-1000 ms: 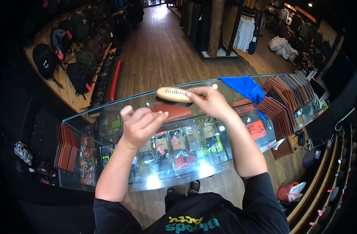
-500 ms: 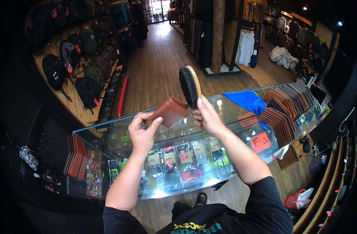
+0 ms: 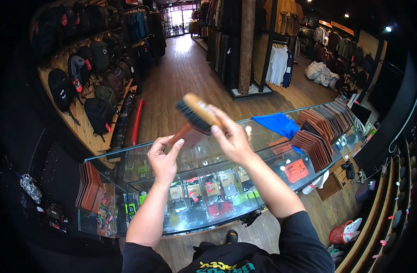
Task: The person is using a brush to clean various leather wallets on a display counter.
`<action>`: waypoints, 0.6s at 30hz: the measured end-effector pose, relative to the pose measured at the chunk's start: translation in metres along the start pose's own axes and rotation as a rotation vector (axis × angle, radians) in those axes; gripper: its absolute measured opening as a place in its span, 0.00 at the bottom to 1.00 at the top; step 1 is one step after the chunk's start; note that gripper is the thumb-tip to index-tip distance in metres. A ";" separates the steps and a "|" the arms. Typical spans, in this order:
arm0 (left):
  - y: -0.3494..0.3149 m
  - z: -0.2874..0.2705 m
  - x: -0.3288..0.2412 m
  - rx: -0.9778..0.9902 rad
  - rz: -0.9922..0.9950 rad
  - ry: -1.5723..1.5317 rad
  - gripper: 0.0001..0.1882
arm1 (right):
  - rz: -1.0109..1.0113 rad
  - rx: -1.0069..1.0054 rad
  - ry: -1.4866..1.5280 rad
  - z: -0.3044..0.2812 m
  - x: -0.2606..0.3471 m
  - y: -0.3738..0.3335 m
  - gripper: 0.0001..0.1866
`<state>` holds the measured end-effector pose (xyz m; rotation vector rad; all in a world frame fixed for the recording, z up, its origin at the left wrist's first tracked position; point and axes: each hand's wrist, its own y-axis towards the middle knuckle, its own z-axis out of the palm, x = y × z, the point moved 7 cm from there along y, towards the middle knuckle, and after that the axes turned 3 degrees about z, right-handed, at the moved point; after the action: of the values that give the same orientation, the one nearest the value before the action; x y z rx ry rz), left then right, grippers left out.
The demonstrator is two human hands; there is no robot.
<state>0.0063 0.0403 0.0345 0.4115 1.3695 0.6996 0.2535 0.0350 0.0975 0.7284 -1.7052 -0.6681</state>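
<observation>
My left hand grips a brown leather wallet by its left end, thumb on the near side. In my right hand is a wooden-backed brush with black bristles, a little smeared by motion. Its bristles face down to the left, against or just over the wallet's upper edge; I cannot tell whether they touch. Both hands are held up above a glass display counter.
Rows of brown wallets stand on the counter's right part beside a blue cloth. More wallets stand at the left end. Packaged goods lie under the glass. Backpacks hang on the left wall. A red basket sits lower right.
My right hand has brought the brush left and down onto or just above the wallet, turning it so the wooden back faces up. The wallet is tilted lower, still in my left hand.
</observation>
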 end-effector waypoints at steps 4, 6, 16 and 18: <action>0.007 -0.022 -0.024 -0.176 -0.044 -0.108 0.10 | 0.314 0.081 -0.128 -0.002 -0.023 -0.038 0.30; 0.015 -0.024 -0.021 -0.236 -0.060 -0.235 0.10 | 0.449 0.082 -0.304 -0.019 -0.041 -0.059 0.31; -0.035 0.075 -0.045 0.246 -0.380 -0.478 0.35 | 0.474 -0.314 0.416 -0.012 0.028 -0.050 0.18; -0.033 0.083 -0.085 0.453 -0.292 -0.398 0.47 | 0.538 -0.164 0.394 -0.023 0.039 -0.043 0.18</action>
<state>0.0905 -0.0301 0.0909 0.6545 1.1658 0.0510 0.2734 -0.0236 0.0946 0.2401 -1.3742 -0.2590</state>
